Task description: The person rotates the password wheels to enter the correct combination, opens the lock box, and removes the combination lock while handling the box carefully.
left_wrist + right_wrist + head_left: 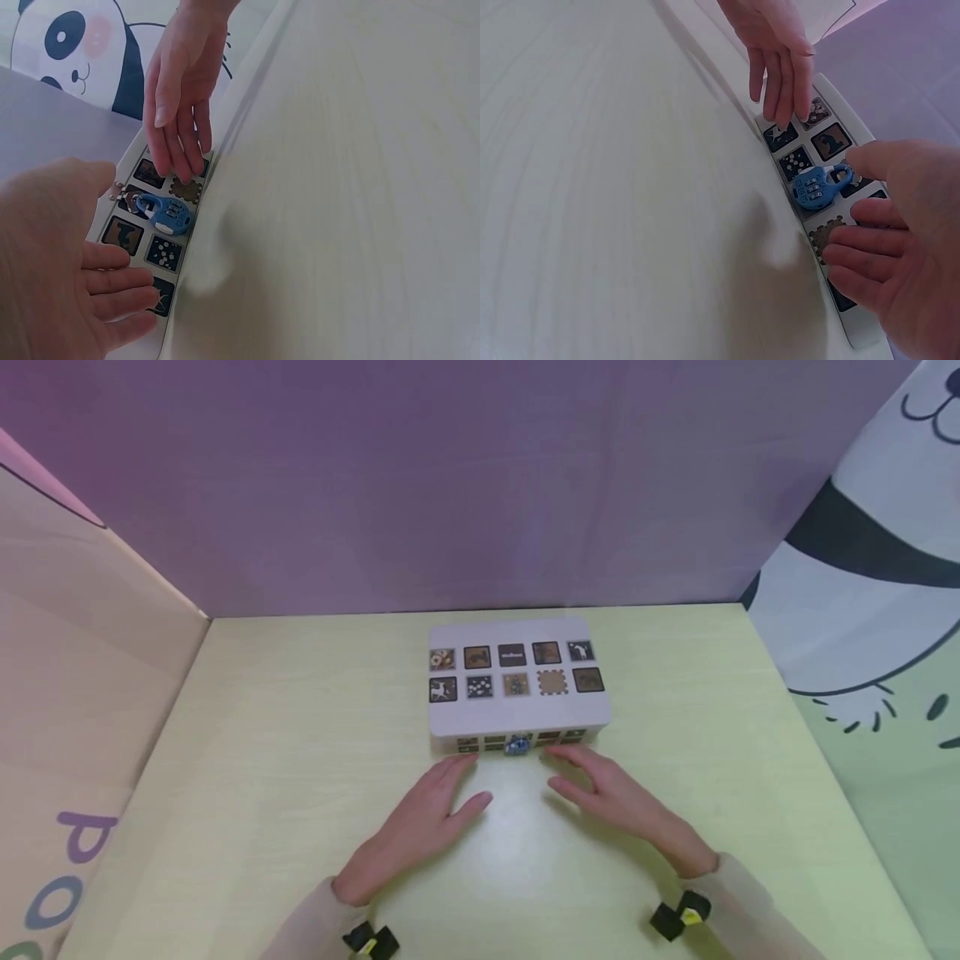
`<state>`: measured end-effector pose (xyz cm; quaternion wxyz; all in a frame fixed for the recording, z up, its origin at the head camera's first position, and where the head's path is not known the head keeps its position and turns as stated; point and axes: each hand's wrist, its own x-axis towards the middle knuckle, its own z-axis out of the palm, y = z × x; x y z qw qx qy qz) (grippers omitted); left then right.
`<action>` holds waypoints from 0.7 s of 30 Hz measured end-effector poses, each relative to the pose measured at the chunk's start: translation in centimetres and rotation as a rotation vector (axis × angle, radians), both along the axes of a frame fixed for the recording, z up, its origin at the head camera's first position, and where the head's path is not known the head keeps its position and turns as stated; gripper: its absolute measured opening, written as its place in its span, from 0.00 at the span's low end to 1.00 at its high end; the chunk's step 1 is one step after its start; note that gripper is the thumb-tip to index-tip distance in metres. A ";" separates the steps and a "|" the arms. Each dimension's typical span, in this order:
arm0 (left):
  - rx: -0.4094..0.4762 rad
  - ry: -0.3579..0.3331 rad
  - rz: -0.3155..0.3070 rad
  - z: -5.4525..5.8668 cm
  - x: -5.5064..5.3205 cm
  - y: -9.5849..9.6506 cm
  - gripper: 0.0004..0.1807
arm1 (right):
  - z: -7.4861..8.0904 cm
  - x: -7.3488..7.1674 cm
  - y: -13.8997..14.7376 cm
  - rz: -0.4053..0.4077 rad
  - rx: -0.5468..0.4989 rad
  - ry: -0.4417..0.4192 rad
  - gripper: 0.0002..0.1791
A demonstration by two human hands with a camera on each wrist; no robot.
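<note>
A white box (517, 717) with rows of small dark picture squares on its lid and front stands on the table. From a clasp on its front hangs a blue combination padlock (815, 187) with number dials. My left hand (426, 814) is at the box's front left, fingers extended and thumb apart. Opposite it, my right hand (618, 795) lies at the front right with its fingers extended toward the box. In the left wrist view the padlock (169, 214) sits between the two hands. Neither hand holds anything.
The pale wooden table (300, 710) runs back to a purple wall panel (450, 485). A printed panel with a panda (885, 560) borders the right side, and a panel with coloured letters (67, 827) the left. Each wrist wears a small black device.
</note>
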<state>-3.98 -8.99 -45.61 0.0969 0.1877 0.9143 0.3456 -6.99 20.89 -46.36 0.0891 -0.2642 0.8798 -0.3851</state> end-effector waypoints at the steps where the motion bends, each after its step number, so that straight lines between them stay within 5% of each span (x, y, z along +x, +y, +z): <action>1: 0.002 -0.002 0.000 0.0 0.0 0.1 0.40 | 0.0 0.0 -0.1 0.002 -0.001 0.000 0.26; 21: 0.019 -0.034 -0.039 -0.1 -0.3 1.2 0.42 | -0.1 0.1 -1.2 0.011 0.005 -0.050 0.30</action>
